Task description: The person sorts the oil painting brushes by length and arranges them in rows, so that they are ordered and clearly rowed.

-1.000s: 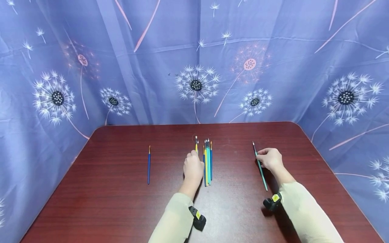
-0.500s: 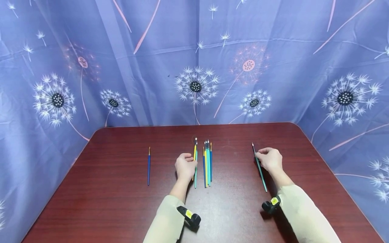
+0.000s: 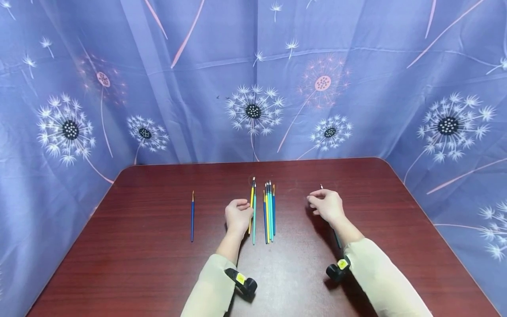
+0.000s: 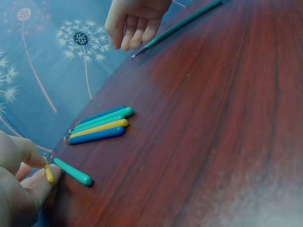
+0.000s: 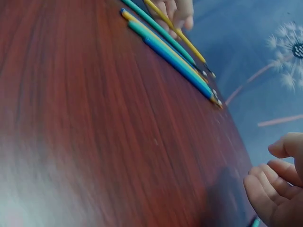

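My left hand (image 3: 238, 218) pinches a yellow paintbrush (image 5: 194, 49) between thumb and fingers. Just right of it on the table lies a teal paintbrush (image 3: 254, 233). Further right, several blue, yellow and teal paintbrushes (image 3: 271, 215) lie side by side, bristles toward the back edge. My right hand (image 3: 328, 206) holds nothing, its fingers loosely bent above the table. Below it lies a darker green paintbrush (image 4: 184, 23), mostly covered by the hand and forearm in the head view.
A single blue paintbrush (image 3: 192, 220) lies to the left of my left hand. The reddish-brown table (image 3: 138, 255) ends at a blue curtain (image 3: 190, 110) printed with dandelions, which hangs behind it and along both sides.
My left hand has shifted left with the yellow paintbrush, apart from the teal one beside it. My right hand has let go of the green paintbrush and moved left.
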`<action>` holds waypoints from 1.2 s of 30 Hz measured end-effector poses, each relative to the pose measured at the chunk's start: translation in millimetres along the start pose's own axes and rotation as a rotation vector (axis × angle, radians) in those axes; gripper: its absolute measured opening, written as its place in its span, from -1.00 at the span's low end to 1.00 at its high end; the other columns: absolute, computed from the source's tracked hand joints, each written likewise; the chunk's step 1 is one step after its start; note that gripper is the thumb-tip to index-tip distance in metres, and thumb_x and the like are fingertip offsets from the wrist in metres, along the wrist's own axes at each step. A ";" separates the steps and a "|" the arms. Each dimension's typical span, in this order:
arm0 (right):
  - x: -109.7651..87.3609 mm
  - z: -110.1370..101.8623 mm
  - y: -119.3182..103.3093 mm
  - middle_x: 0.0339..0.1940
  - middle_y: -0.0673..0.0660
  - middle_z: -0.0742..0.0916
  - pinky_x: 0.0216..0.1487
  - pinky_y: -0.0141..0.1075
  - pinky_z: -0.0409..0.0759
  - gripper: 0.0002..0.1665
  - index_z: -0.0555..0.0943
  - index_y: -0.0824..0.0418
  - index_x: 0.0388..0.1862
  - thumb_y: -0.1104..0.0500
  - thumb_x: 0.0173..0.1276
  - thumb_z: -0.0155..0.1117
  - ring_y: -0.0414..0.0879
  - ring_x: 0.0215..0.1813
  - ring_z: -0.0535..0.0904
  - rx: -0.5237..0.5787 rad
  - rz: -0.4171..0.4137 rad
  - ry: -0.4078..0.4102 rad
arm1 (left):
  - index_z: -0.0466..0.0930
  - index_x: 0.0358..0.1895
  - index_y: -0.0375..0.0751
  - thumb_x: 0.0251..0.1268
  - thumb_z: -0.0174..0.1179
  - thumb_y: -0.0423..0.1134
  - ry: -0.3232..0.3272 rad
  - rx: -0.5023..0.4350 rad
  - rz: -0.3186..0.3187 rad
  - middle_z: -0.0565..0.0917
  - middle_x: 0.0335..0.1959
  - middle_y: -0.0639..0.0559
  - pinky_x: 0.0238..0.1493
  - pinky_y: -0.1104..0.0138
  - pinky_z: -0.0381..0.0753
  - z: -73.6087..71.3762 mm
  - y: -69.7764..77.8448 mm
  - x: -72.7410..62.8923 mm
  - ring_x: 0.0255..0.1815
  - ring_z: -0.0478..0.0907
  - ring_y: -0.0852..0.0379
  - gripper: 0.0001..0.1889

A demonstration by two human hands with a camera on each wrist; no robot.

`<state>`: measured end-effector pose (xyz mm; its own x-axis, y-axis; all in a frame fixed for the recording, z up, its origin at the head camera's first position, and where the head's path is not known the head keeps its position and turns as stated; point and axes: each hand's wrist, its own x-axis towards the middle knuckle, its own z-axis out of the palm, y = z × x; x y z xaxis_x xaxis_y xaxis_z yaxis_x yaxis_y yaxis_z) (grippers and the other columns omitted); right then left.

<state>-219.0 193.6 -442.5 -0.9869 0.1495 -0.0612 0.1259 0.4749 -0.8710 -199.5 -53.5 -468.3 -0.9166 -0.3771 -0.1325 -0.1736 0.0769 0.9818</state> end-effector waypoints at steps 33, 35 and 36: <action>-6.0 18.9 -6.5 -0.47 0.25 0.75 -0.55 -0.36 0.61 -0.71 0.65 0.35 -0.12 0.21 0.22 0.23 -0.17 -0.59 0.61 -0.042 0.018 0.016 | 0.53 -0.12 -0.47 0.01 0.15 -0.60 -0.025 -0.124 -0.016 0.66 -0.22 -0.30 -0.40 0.37 0.67 -13.0 -4.6 7.9 -0.48 0.58 0.16 -0.71; -5.8 13.1 -4.5 -0.48 0.24 0.75 -0.57 -0.39 0.58 -0.71 0.65 0.35 -0.13 0.20 0.22 0.23 -0.17 -0.60 0.61 -0.071 0.009 0.024 | 0.54 -0.12 -0.46 0.00 0.15 -0.60 -0.022 -0.120 -0.019 0.67 -0.23 -0.29 -0.40 0.37 0.67 -12.7 -4.8 8.2 -0.48 0.57 0.17 -0.71; -5.5 10.3 -3.3 -0.48 0.24 0.75 -0.58 -0.41 0.57 -0.71 0.65 0.35 -0.13 0.20 0.22 0.23 -0.18 -0.60 0.61 -0.084 0.008 0.028 | 0.54 -0.12 -0.46 -0.01 0.15 -0.61 -0.020 -0.119 -0.019 0.67 -0.23 -0.29 -0.40 0.37 0.67 -12.5 -5.0 8.4 -0.49 0.57 0.17 -0.70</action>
<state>-215.1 182.2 -444.3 -0.9828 0.1767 -0.0532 0.1426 0.5443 -0.8267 -201.8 -68.6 -472.7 -0.9208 -0.3588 -0.1528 -0.1482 -0.0404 0.9881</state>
